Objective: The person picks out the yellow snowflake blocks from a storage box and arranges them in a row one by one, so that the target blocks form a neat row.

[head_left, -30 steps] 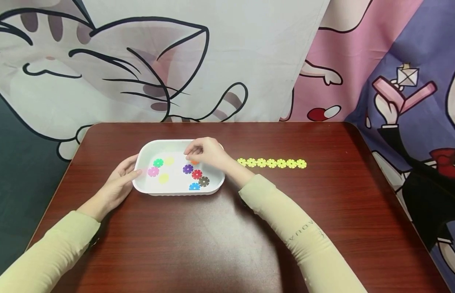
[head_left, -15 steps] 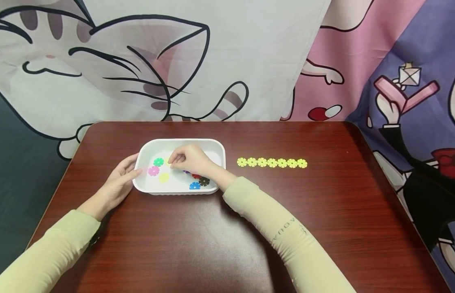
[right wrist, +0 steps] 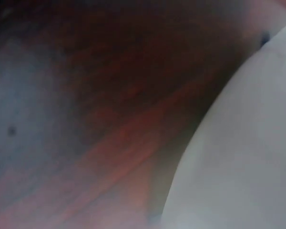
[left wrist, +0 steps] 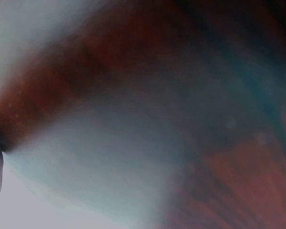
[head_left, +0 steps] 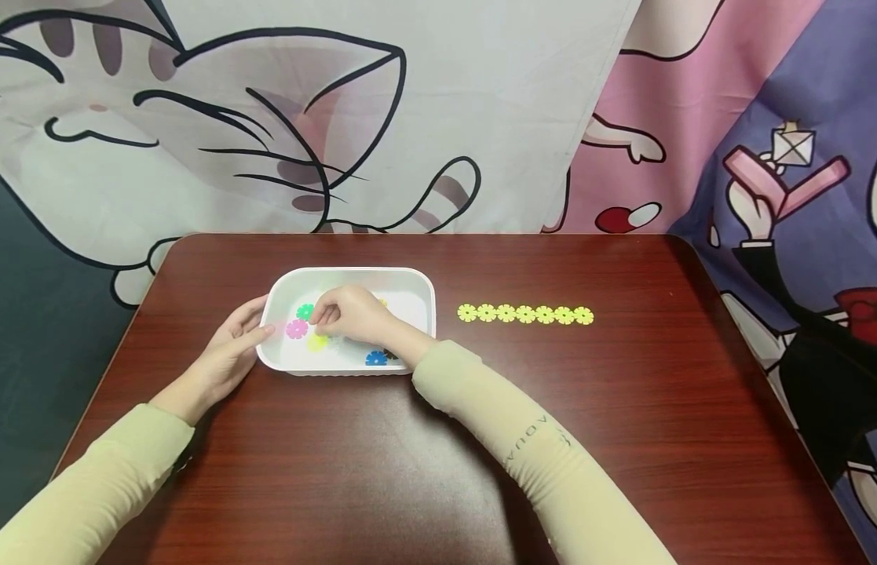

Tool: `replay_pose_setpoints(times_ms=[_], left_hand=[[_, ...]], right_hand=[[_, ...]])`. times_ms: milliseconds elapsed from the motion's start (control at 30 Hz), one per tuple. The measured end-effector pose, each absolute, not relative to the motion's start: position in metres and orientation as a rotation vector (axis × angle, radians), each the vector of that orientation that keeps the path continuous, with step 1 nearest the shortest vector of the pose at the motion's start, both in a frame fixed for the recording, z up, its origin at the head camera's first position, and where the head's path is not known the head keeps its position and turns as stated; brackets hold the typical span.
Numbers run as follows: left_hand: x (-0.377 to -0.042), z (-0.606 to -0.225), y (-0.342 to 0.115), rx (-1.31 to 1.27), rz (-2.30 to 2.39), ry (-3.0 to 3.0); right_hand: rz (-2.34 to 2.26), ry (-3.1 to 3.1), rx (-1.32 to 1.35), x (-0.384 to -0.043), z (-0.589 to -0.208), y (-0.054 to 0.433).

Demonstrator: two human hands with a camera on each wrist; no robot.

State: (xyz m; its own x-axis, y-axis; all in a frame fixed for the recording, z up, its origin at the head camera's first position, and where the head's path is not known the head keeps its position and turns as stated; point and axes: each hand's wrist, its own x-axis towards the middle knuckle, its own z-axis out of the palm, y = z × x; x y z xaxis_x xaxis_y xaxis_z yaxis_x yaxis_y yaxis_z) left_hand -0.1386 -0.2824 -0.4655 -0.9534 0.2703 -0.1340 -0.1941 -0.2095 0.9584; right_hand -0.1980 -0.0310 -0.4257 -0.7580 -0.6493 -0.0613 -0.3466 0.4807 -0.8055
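My left hand (head_left: 222, 353) grips the left end of a white tray (head_left: 420, 326), its thumb over the rim. Inside the tray, my right hand (head_left: 353, 314) reaches down with curled fingers. Its fingertips are at a yellow flower-shaped disc (head_left: 317, 342); whether they pinch anything is hidden. Just left of them lie a green flower-shaped disc (head_left: 305, 312) and a pink flower-shaped disc (head_left: 297, 329). A blue flower-shaped disc (head_left: 376, 359) shows below the right wrist, and a bit of yellow (head_left: 383, 303) behind the hand. Both wrist views are blurred.
Right of the tray, a straight row of several yellow flower-shaped discs (head_left: 526, 314) lies on the brown wooden table (head_left: 381, 455). A cloth with cartoon cats (head_left: 268, 118) hangs behind the table's far edge.
My right hand has moved left across the tray, from the orange disc to the lower yellow disc, and now covers the red and purple discs. The left hand and tray stay put.
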Motion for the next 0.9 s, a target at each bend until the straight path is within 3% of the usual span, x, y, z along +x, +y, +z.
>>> replay_pose_setpoints(times_ms=[900], left_hand=[[-0.1391, -0.4666, -0.2832, 0.097, 2.223, 1.759]], right_hand=[[-0.756, 2.486, -1.023, -0.1986, -0.4352, -0.0402]])
